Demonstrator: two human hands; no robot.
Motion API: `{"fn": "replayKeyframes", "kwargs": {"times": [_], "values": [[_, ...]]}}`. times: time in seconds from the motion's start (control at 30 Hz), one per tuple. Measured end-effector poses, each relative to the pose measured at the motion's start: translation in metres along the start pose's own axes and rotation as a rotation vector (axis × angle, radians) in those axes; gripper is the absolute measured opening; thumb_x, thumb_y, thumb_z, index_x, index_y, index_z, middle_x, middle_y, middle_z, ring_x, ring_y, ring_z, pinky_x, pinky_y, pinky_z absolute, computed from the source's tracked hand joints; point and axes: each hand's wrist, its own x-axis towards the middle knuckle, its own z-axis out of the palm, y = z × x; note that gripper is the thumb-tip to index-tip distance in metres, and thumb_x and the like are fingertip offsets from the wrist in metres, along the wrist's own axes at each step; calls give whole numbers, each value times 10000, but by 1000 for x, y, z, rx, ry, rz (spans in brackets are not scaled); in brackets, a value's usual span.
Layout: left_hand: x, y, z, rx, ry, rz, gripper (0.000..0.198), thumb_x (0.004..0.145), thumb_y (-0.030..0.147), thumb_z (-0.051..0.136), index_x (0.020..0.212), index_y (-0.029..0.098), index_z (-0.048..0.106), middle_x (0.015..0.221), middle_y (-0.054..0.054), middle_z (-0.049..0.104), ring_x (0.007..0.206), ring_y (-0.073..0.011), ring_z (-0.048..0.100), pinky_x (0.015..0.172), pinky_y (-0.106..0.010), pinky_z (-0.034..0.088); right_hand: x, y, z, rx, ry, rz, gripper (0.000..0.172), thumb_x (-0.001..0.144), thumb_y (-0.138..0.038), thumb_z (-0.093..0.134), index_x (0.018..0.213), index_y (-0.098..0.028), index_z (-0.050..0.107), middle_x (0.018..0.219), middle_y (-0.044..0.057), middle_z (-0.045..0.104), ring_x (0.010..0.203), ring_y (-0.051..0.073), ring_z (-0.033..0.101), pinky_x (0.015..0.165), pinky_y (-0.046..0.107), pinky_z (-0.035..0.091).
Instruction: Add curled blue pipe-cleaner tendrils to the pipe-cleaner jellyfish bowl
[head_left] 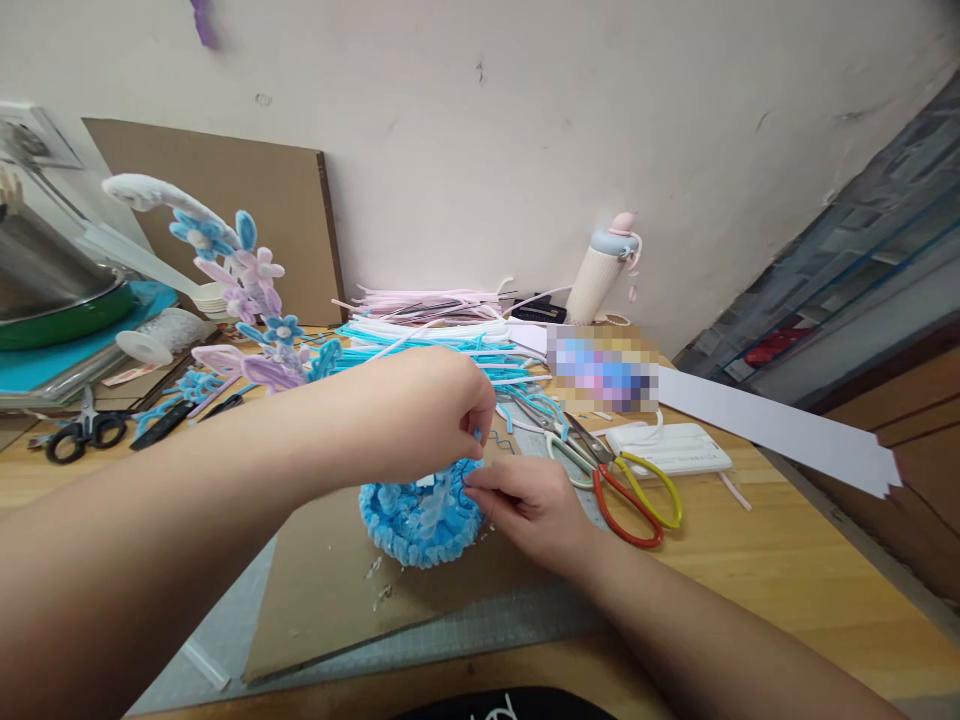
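A round, ruffled piece of blue pipe cleaners (422, 545) sits on a sheet of cardboard (322, 590) in front of me. My left hand (442, 410) reaches over its far side, fingers bent down and pinched on a bit of blue pipe cleaner at the upper right edge. From the right, my right hand (536, 505) pinches the same edge between thumb and fingers. Clear, shiny bits and a small white patch show inside the ring. My left wrist hides part of the far side, and the exact spot under the fingertips is partly covered.
Behind my hands lie blue, white and pink pipe cleaners (427, 310). To the right are red-and-yellow-handled scissors (626, 500), a white power bank (671, 447) and a bottle (600, 270). Leftward stand a pipe-cleaner flower stem (255, 280), black scissors (86, 430) and a spool (161, 335).
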Motion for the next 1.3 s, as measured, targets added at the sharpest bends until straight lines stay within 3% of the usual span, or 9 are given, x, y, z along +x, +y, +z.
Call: {"fn": "replayKeyframes", "kwargs": {"times": [0.33, 0.5, 0.67, 1.07, 1.3], "values": [[0, -5, 3, 0, 4, 96, 118, 744, 263, 538, 731, 267, 655, 676, 36, 677, 563, -142, 543, 461, -237, 328, 0, -1, 0, 2, -4, 17, 111, 903, -222, 605, 878, -216, 712, 734, 15, 729, 607, 127, 640, 559, 231, 440], [1, -5, 3, -21, 13, 79, 114, 748, 283, 555, 751, 275, 668, 683, 36, 684, 562, -138, 550, 464, -235, 331, 0, -1, 0, -4, 0, 4, 127, 912, -228, 591, 875, -211, 711, 718, 17, 719, 599, 128, 633, 552, 234, 433], [4, -8, 3, -44, -35, 92, 122, 744, 324, 626, 828, 307, 713, 832, 55, 735, 667, -137, 621, 530, -227, 388, 0, -1, 0, -9, 13, -9, 143, 922, -251, 581, 876, -215, 712, 707, 19, 720, 593, 131, 634, 558, 240, 445], [1, -9, 0, -50, 12, 73, 137, 751, 303, 579, 757, 286, 714, 670, 48, 698, 544, -123, 549, 480, -232, 330, 0, 1, 1, 4, 25, 20, 129, 912, -239, 593, 888, -224, 719, 712, 15, 718, 602, 135, 639, 559, 240, 461], [-4, -6, -2, -78, 54, 3, 183, 768, 339, 555, 829, 309, 724, 759, 43, 730, 603, -142, 599, 515, -245, 383, -2, 1, 1, 29, 45, 12, 120, 911, -237, 602, 904, -222, 720, 738, 26, 733, 632, 147, 665, 584, 253, 485]]}}
